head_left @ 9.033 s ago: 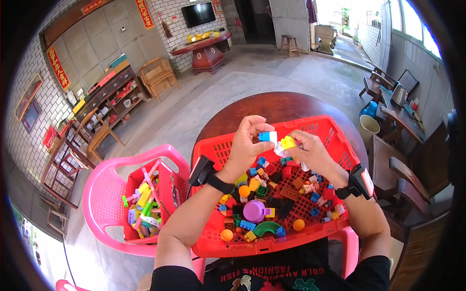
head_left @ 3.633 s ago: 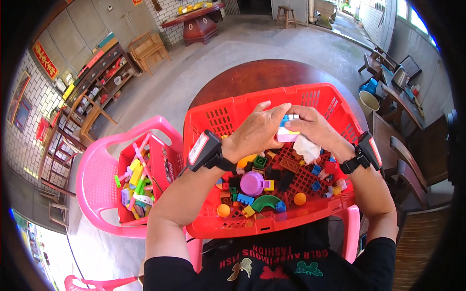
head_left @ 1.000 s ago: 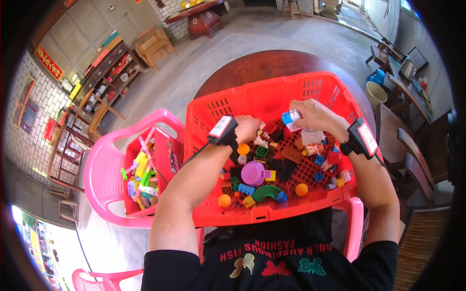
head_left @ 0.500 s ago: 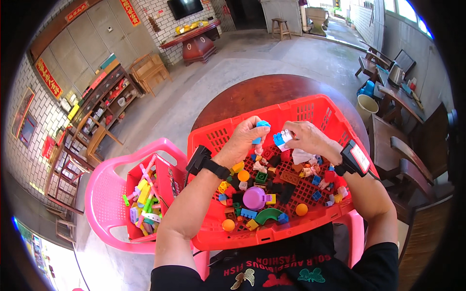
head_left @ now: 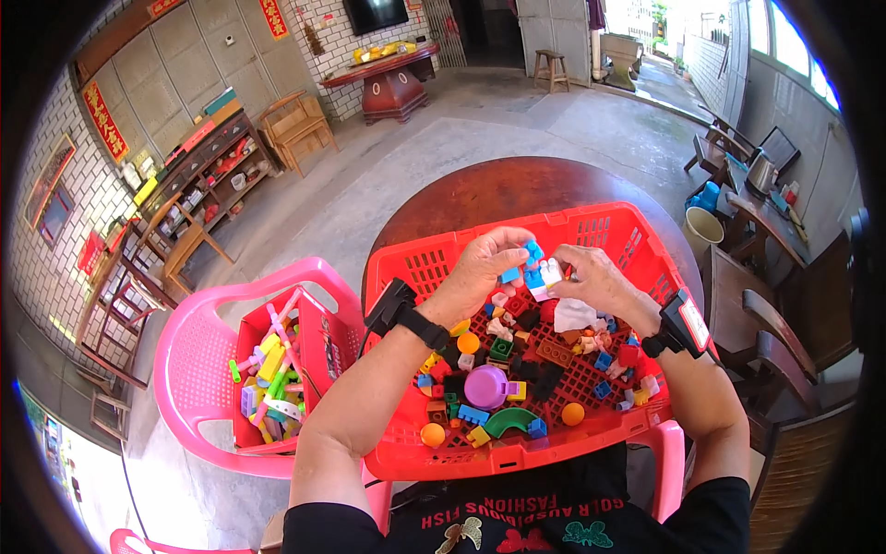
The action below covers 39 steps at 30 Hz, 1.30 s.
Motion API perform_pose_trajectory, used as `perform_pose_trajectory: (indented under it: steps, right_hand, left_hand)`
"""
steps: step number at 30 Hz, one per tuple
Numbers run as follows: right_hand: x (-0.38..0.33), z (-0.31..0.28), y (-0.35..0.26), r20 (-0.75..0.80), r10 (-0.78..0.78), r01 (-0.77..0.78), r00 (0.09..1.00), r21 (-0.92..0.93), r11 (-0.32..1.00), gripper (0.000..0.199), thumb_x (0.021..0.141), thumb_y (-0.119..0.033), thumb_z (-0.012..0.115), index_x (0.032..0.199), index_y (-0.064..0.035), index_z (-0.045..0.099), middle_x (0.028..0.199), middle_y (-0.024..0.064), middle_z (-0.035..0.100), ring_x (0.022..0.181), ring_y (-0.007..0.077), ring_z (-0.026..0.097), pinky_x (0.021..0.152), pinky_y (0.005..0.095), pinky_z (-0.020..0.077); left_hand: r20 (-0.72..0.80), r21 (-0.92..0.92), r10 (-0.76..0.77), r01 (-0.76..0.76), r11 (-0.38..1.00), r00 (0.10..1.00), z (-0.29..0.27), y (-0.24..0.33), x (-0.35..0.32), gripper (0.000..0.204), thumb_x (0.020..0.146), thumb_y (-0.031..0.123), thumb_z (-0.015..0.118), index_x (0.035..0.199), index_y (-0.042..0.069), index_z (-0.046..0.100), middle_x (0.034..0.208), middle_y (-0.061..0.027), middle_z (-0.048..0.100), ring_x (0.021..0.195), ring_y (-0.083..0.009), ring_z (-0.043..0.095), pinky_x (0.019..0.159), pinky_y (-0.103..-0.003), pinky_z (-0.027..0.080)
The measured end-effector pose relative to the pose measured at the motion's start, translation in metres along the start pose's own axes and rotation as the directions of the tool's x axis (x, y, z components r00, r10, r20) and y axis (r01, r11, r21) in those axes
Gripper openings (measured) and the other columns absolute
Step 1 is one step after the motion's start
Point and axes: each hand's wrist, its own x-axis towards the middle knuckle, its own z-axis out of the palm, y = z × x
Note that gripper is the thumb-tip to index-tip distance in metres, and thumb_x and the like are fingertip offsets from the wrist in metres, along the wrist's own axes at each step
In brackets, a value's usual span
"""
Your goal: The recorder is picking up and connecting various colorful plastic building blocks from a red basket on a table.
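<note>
Over the far part of a red plastic basket point(head_left: 517, 459), my left hand point(head_left: 484, 268) grips a light-blue toy building brick point(head_left: 533, 251) between thumb and fingers. Close beside it, my right hand point(head_left: 600, 282) is closed on a white-and-blue toy brick point(head_left: 548, 272). The two bricks nearly meet; whether they touch is hard to tell. Below both hands, the basket holds many loose pieces: a purple cup point(head_left: 486, 387), a green curved piece point(head_left: 509, 423), a brown brick point(head_left: 555, 353), a white cloth-like piece point(head_left: 574, 315) and several orange balls point(head_left: 572, 414).
The basket rests on a round dark wooden table point(head_left: 434, 198). To the left, a pink plastic chair point(head_left: 189, 360) bears a red box point(head_left: 323, 355) of colourful toy pieces. Wooden chairs point(head_left: 752, 277) and a cream bucket point(head_left: 703, 226) stand at the right.
My two hands have come closer together, bringing the blue brick up to the white-and-blue one. The whole view has shifted slightly.
</note>
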Motion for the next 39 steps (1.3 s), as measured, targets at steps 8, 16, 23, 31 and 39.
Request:
perform_pose_trajectory:
  steps: [8,16,23,31,39]
  right_hand:
    - [0.0,0.0,-0.006,-0.005,-0.1,0.1,0.995,0.007,0.995,0.03,0.068,-0.017,0.07,0.084,0.0021,0.053,0.075,0.0145,0.055,0.07,0.0311,0.056,0.062,0.0383,0.0433]
    - [-0.001,-0.002,-0.007,-0.02,-0.105,0.105,0.994,0.007,0.994,0.03,0.069,-0.018,0.069,0.083,0.0021,0.052,0.073,0.0146,0.054,0.069,0.0308,0.055,0.061,0.0382,0.0426]
    - [-0.001,-0.003,-0.013,0.004,-0.037,0.037,0.999,0.036,0.999,0.03,0.07,-0.021,0.068,0.078,0.003,0.052,0.07,0.015,0.053,0.066,0.0297,0.054,0.06,0.0379,0.0414]
    - [-0.001,-0.001,-0.018,0.001,-0.029,0.029,1.0,-0.004,1.0,0.029,0.069,-0.022,0.069,0.073,0.0026,0.053,0.07,0.0154,0.054,0.065,0.0294,0.055,0.058,0.0381,0.0408]
    - [-0.004,-0.001,-0.014,-0.002,-0.059,0.059,0.998,0.006,0.998,0.029,0.07,-0.021,0.067,0.072,0.0029,0.052,0.067,0.0154,0.053,0.064,0.0312,0.054,0.057,0.0394,0.04]
  left_hand:
    - [0.009,0.227,0.039,-0.04,0.973,0.999,0.004,-0.006,-0.001,0.022,0.09,0.018,0.051,0.108,0.004,0.053,0.081,-0.0032,0.057,0.058,-0.0073,0.052,0.048,-0.022,0.045]
    - [-0.023,0.633,0.194,-0.136,0.763,0.981,0.005,-0.002,-0.002,0.024,0.089,0.02,0.055,0.108,0.006,0.056,0.09,-0.0014,0.06,0.078,-0.0047,0.054,0.063,-0.02,0.045]
    - [0.003,0.633,0.264,-0.206,0.746,0.964,0.005,-0.002,-0.002,0.023,0.086,0.017,0.058,0.106,0.006,0.056,0.092,-0.0013,0.061,0.078,-0.0051,0.054,0.062,-0.021,0.046]
    - [0.046,0.554,0.188,-0.181,0.812,0.981,0.0,-0.005,-0.001,0.022,0.082,0.015,0.063,0.1,0.002,0.058,0.088,-0.002,0.061,0.073,-0.0052,0.055,0.058,-0.018,0.044]
    - [0.012,0.573,0.031,-0.032,0.819,0.999,0.012,0.015,-0.006,0.019,0.08,0.013,0.064,0.095,0.002,0.06,0.08,-0.0032,0.062,0.068,-0.0058,0.055,0.055,-0.02,0.044]
